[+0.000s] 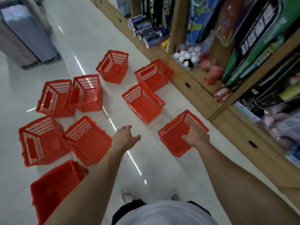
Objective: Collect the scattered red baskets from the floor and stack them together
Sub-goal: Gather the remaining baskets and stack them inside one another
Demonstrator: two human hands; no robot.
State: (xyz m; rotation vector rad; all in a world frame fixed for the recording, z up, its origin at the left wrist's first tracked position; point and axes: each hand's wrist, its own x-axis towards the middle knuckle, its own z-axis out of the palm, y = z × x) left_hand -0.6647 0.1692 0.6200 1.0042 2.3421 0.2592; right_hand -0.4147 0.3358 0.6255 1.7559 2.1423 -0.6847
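Several red plastic baskets stand scattered upright on the white tiled floor. My right hand [196, 134] reaches into the nearest right basket [173, 138], its fingers over the far rim; whether it grips is unclear. My left hand [125, 136] hovers with fingers apart over bare floor between that basket and another basket [88, 140] at the left. More baskets sit further off [143, 103], [154, 74], [113, 66], [86, 93], [54, 99], [40, 141]. One basket [55, 187] is close at the lower left, partly behind my left arm.
Wooden shelving [191, 88] with toys, balls and packaged goods runs along the right side. Grey suitcases [27, 34] stand at the far left. My shoes [126, 196] are on the floor below. Open floor lies between the two groups of baskets.
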